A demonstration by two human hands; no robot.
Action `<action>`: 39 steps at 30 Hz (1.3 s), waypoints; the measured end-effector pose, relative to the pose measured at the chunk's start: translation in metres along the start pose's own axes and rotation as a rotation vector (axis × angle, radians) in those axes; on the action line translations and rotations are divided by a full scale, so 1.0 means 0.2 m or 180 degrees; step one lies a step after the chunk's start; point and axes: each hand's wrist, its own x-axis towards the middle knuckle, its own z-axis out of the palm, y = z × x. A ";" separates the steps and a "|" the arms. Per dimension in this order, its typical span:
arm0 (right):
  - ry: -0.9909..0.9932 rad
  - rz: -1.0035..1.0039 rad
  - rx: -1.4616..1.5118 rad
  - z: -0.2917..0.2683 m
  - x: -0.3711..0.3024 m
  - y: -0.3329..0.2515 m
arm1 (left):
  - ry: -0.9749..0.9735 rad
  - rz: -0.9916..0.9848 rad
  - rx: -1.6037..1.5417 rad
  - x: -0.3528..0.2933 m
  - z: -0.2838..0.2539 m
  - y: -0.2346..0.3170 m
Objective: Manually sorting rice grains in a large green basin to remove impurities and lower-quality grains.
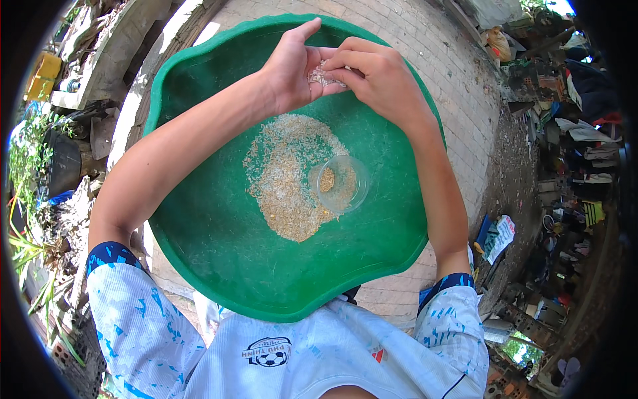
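Note:
Over the far part of a green plastic tray with a raised wavy rim, my left hand is turned palm up, thumb out. Pale rice grains lie in its cupped palm. My right hand reaches in from the right, thumb and fingers pinched together at those grains; anything between its fingertips is too small to make out. Below the hands a loose pile of rice grains and husks, white and tan, spreads across the tray. A small clear plastic cup with some brownish grains stands at the pile's right edge.
The tray's near edge reaches my shirt. Around it is brick paving. To the left are plants, a dark pot and a concrete ledge. Clutter and a crumpled plastic bag lie to the right.

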 end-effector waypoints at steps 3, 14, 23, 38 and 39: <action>-0.0062 -0.0078 -0.0039 0.02 0.00 0.00 | 0.0085 0.0003 0.0032 0.00 0.01 0.00; 0.0264 0.0241 0.0388 -0.07 0.01 -0.04 | 0.0197 0.0046 -0.0033 -0.02 0.05 0.01; -0.2445 0.0563 0.1304 -0.19 -0.04 -0.07 | -0.0110 -0.0079 -0.0203 0.01 0.01 0.00; -0.0117 0.0394 -0.0062 -0.01 -0.01 -0.01 | 0.0136 -0.0058 0.0150 0.01 0.00 -0.01; -0.0118 0.0353 -0.0117 0.00 0.00 -0.01 | 0.0162 -0.0081 0.0177 0.00 0.00 -0.01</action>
